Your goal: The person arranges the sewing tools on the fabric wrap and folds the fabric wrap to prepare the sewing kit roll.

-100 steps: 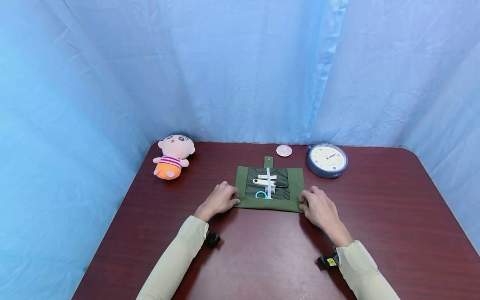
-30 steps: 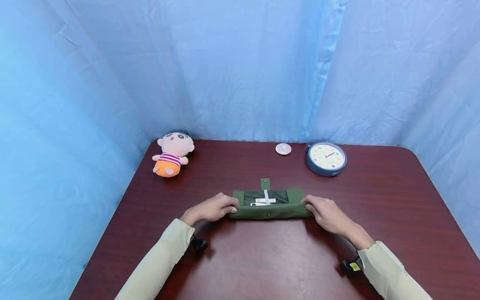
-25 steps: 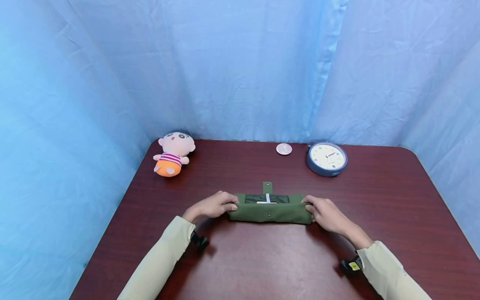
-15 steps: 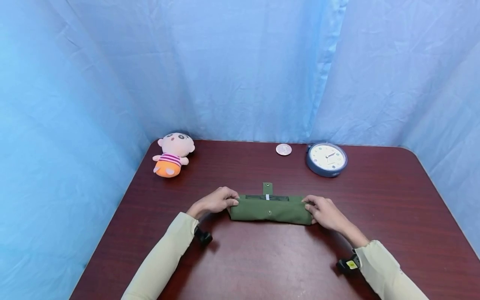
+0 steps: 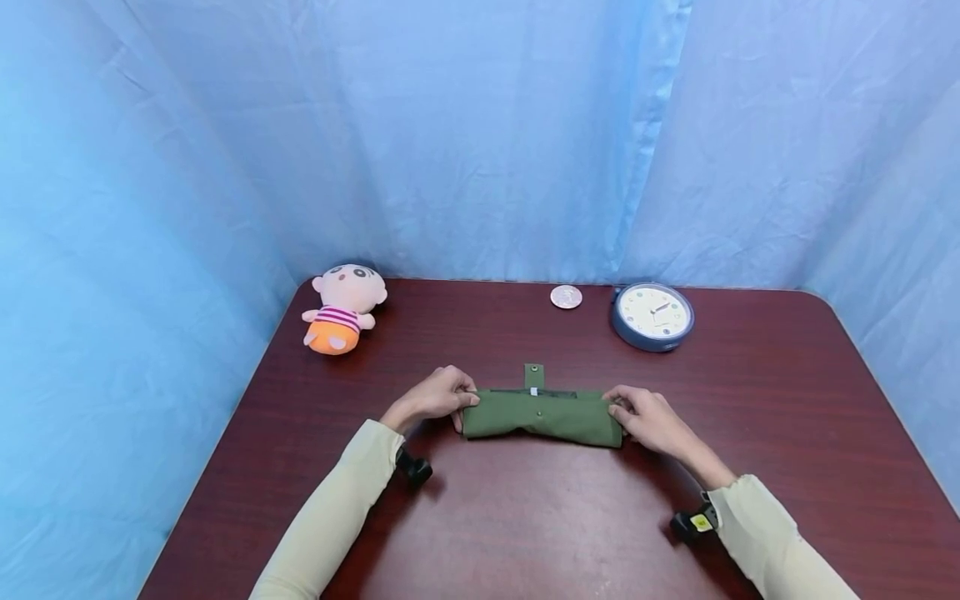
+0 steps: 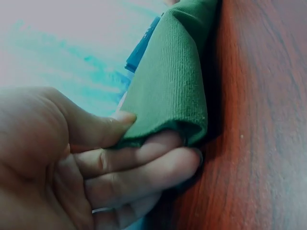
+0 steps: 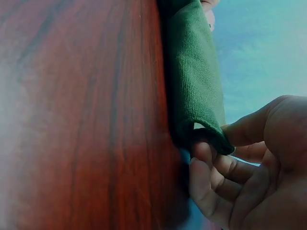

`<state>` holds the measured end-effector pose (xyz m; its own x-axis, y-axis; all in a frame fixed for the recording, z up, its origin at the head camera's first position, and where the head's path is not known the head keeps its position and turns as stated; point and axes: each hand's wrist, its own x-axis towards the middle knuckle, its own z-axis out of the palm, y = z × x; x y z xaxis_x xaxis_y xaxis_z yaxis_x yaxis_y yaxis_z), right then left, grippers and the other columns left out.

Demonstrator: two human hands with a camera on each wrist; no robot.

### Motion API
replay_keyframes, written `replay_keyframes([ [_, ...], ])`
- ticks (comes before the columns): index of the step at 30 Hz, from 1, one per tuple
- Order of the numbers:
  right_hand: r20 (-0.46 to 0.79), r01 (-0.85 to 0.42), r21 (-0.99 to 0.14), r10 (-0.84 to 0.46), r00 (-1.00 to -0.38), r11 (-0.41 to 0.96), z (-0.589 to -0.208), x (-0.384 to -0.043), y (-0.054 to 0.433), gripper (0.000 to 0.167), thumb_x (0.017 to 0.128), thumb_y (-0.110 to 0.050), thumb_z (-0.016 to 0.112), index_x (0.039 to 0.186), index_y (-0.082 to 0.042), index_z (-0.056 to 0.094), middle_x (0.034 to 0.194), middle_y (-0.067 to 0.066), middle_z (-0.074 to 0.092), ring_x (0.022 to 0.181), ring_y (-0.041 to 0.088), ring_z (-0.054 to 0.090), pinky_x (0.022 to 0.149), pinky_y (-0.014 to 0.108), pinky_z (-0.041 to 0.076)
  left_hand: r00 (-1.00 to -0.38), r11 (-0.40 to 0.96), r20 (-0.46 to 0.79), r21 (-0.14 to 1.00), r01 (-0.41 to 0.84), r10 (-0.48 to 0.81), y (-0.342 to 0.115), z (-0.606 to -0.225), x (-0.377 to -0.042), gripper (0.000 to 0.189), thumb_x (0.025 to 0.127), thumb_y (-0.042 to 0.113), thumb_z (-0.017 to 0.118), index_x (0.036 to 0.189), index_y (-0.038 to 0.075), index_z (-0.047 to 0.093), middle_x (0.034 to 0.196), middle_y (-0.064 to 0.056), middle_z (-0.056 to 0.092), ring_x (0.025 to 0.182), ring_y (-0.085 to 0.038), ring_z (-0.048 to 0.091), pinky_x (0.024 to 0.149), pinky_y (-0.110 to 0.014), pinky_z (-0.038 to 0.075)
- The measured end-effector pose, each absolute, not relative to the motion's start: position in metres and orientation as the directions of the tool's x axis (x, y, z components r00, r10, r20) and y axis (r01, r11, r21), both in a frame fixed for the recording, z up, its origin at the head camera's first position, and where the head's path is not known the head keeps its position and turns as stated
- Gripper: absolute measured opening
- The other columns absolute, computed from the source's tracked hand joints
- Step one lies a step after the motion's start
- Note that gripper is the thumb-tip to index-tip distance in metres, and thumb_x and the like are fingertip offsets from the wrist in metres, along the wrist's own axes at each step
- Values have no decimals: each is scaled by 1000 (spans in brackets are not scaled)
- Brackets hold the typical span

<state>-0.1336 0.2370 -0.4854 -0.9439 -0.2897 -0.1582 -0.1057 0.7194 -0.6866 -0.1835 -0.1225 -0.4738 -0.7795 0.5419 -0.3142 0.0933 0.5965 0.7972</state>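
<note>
A green cloth roll-up pouch [image 5: 540, 421] lies folded over on the table, its front edge turned up and back. Behind it sticks out a short tab [image 5: 534, 375] with a snap, and a sliver of dark lining and white strap shows. My left hand [image 5: 435, 397] pinches the pouch's left end; in the left wrist view the thumb [image 6: 103, 129] presses outside, with a fingertip inside the fold. At the right end my right hand [image 5: 652, 421] pinches the cloth the same way, a finger reaching into the fold in the right wrist view. The pouch's contents are hidden.
A plush doll [image 5: 341, 308] lies at the back left of the dark red table [image 5: 495, 517]. Near the back edge are a round silvery disc [image 5: 566, 297] and, to its right, a blue-rimmed clock [image 5: 652, 317]. Blue curtains [image 5: 480, 142] enclose the table's back and sides.
The pouch went from lying spread, with scissors and other small tools showing, to folded over them. Both hands rolled its front edge back; lately the left hand shifted slightly back.
</note>
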Motion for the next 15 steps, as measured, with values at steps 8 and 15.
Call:
replay_keyframes([
  [8, -126, -149, -637, -292, -948, 756, -487, -142, 236, 21, 99, -11, 58, 114, -2, 69, 76, 0, 67, 57, 7, 55, 57, 24, 47, -827, 678, -352, 733, 47, 439, -115, -467, -182, 17, 94, 7, 66, 79, 2, 71, 58, -13, 70, 48, -22, 69, 56, -33, 60],
  [15, -60, -208, -579, -296, -953, 789, -490, -145, 234, 18, 96, -10, 60, 108, -3, 71, 76, -2, 67, 66, 6, 53, 63, 25, 43, -839, 713, -361, 699, 46, 408, -111, -465, -182, 18, 94, 7, 68, 76, 2, 72, 57, -13, 69, 49, -25, 69, 55, -35, 60],
])
